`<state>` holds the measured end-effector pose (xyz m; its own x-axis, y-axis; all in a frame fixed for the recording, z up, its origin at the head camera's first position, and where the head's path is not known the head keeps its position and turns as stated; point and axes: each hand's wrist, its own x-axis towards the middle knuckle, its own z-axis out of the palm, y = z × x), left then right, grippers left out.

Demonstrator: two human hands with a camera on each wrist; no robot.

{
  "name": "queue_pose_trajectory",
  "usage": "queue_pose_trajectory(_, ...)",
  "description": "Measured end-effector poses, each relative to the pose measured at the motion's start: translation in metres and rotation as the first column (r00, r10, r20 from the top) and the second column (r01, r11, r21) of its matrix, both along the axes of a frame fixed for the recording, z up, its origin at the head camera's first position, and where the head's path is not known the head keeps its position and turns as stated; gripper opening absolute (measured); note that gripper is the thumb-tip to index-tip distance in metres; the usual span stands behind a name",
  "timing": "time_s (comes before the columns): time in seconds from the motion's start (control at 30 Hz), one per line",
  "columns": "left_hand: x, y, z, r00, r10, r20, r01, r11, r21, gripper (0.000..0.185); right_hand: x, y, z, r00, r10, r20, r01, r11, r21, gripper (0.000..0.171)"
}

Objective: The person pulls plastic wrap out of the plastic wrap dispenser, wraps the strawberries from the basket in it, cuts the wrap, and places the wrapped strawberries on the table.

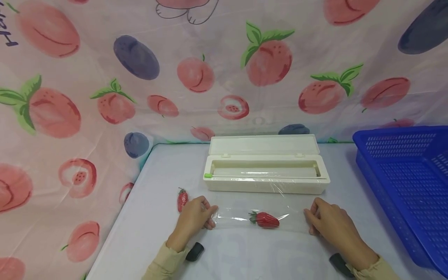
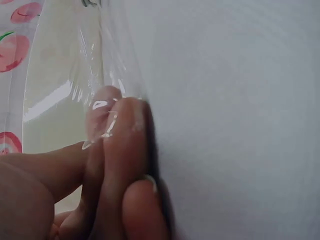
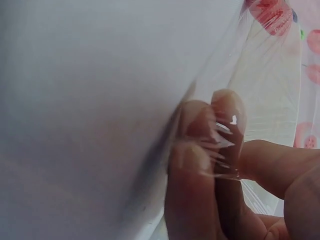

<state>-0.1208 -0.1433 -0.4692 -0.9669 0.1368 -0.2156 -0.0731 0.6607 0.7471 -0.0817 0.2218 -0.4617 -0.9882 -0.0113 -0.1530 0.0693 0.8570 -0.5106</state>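
A sheet of clear plastic wrap [image 1: 231,217] stretches between my two hands, in front of the white dispenser box. My left hand [image 1: 196,216] pinches its left end; the film lies shiny over the fingertips [image 2: 131,117] in the left wrist view. At the other end, my right hand [image 1: 330,219] pinches the film, which creases across the fingers [image 3: 192,160] in the right wrist view. A red strawberry with green leaves [image 1: 266,220] overlaps the middle of the sheet. Another strawberry [image 1: 182,200] lies just beyond my left hand, partly hidden by it.
The white wrap dispenser [image 1: 266,186] stands at the back of the table with its lid [image 1: 264,145] raised and a film roll [image 1: 266,172] inside. A blue plastic basket [image 1: 385,202] is on the right. Fruit-printed cloth [image 1: 224,77] hangs behind the white-covered table [image 1: 140,233].
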Motion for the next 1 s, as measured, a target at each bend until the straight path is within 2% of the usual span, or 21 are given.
queue_pose_trajectory(0.23,-0.0021,-0.0018,-0.0027,1.000,0.025,-0.013,-0.026,0.999,-0.041,0.028,0.0000,-0.0014,0.0000,1.000,-0.012,-0.007,0.012,1.000,-0.007,0.018)
queue_pose_trajectory(0.37,-0.0027,-0.0023,-0.0033,0.999,0.042,0.002,-0.042,0.998,-0.045,0.030,-0.0011,-0.0014,0.0000,1.000,-0.022,-0.001,0.022,1.000,-0.005,0.019)
queue_pose_trajectory(0.73,-0.0024,-0.0003,0.0002,0.999,0.053,-0.007,-0.053,0.997,-0.056,0.031,-0.0005,-0.0020,0.0004,0.998,-0.001,-0.055,0.001,1.000,0.013,0.020)
queue_pose_trajectory(1.0,-0.0026,0.0016,0.0006,0.994,0.106,0.032,-0.107,0.993,0.045,0.033,0.0011,-0.0024,0.0012,0.997,0.010,-0.082,-0.009,1.000,0.018,0.018)
